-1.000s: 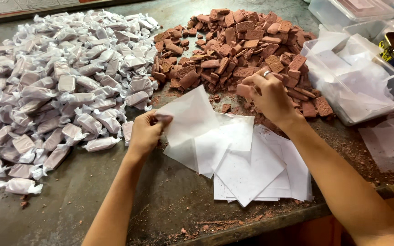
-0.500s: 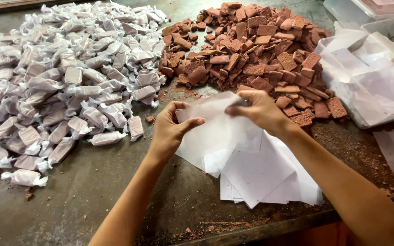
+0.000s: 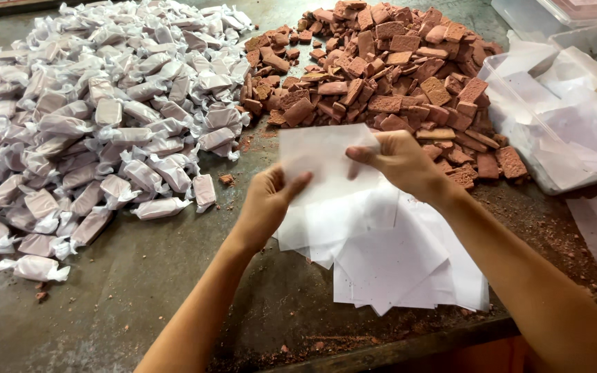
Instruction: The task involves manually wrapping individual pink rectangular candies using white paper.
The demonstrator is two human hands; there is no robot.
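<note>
My left hand (image 3: pixel 267 204) and my right hand (image 3: pixel 399 162) together hold one thin white paper sheet (image 3: pixel 319 155), lifted above a loose stack of the same white sheets (image 3: pixel 388 255) on the worktable. My right hand's fingers are curled over the sheet's right edge; whether a reddish-brown block is under them is hidden. Behind my hands lies a heap of reddish-brown rectangular candy blocks (image 3: pixel 388 65). A large pile of paper-wrapped candies with twisted ends (image 3: pixel 91 117) covers the table's left side.
A clear plastic tub (image 3: pixel 561 124) holding more white paper stands at the right, with another clear container (image 3: pixel 554 14) behind it. Brown crumbs dust the grey table (image 3: pixel 139 304). The table's front edge runs along the bottom right.
My right hand came off the brown candy heap to the paper sheet. Both hands raised the top sheet off the stack and now hold it between them.
</note>
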